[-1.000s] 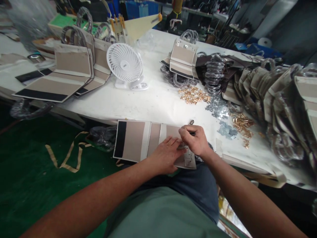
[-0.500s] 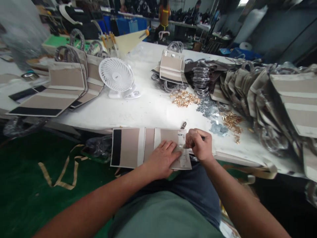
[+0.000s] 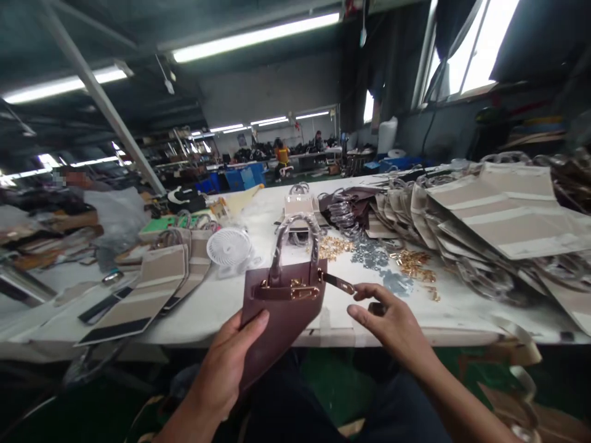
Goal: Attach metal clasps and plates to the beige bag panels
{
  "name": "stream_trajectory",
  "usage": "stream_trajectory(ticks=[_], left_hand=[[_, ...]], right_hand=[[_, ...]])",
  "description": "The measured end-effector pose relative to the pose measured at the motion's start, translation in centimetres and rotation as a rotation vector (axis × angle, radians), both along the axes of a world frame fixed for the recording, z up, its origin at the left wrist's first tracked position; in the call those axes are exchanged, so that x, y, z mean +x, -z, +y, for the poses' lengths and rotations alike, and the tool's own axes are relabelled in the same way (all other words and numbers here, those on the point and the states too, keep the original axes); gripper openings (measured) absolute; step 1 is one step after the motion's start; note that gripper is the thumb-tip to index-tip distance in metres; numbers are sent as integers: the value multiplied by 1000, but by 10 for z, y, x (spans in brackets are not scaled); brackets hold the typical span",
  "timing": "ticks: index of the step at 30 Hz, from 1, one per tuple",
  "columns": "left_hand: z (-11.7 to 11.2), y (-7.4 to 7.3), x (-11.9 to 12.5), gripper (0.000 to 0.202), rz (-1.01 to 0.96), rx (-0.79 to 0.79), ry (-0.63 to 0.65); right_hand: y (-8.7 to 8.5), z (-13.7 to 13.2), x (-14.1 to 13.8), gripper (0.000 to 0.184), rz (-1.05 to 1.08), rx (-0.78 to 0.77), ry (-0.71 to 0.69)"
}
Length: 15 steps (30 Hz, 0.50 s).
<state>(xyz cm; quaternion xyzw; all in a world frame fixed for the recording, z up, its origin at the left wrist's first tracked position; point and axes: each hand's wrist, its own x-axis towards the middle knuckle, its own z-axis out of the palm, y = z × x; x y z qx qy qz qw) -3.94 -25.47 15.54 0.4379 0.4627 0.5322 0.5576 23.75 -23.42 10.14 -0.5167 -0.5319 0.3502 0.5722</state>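
My left hand (image 3: 231,357) is closed on a dark burgundy handbag panel (image 3: 281,320), thumb on the front face, holding it tilted up at the table edge. The panel carries a plastic-wrapped handle (image 3: 298,224) and gold-coloured fittings (image 3: 303,293). From its right side a narrow dark strap (image 3: 339,283) with a metal tip sticks out. My right hand (image 3: 390,320) is by the strap's end, index fingertip at or very near it, thumb and index apart. A small dark object (image 3: 377,309) sits within its curled fingers, its kind unclear.
On the white table (image 3: 221,307) stand a white fan (image 3: 228,247) and a stack of beige panels (image 3: 157,277). Gold fittings (image 3: 335,248), grey metal plates (image 3: 397,282) and more gold pieces (image 3: 413,264) lie in piles. Many stacked panels (image 3: 498,209) fill the right.
The panel lay flat, beige lining up, under my left hand; now it is raised with its burgundy face towards me. My right hand moved from its edge to the strap's end. The view tilted up.
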Motion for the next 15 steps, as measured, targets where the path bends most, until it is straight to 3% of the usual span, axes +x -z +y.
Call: stream_trajectory(ticks=[3, 7, 11, 15], left_hand=[[-13, -8, 2, 61, -175, -104, -38], [-19, -7, 9, 54, -320, -154, 11], [-10, -10, 18, 43, -410, -137, 114], [6, -9, 34, 37, -367, -82, 233]], right_hand=[[-27, 12, -14, 66, -19, 148, -5], [-55, 11, -12, 43, 106, 153, -93], [-52, 13, 1, 48, 356, 41, -98], [-41, 17, 10, 49, 551, -14, -93]])
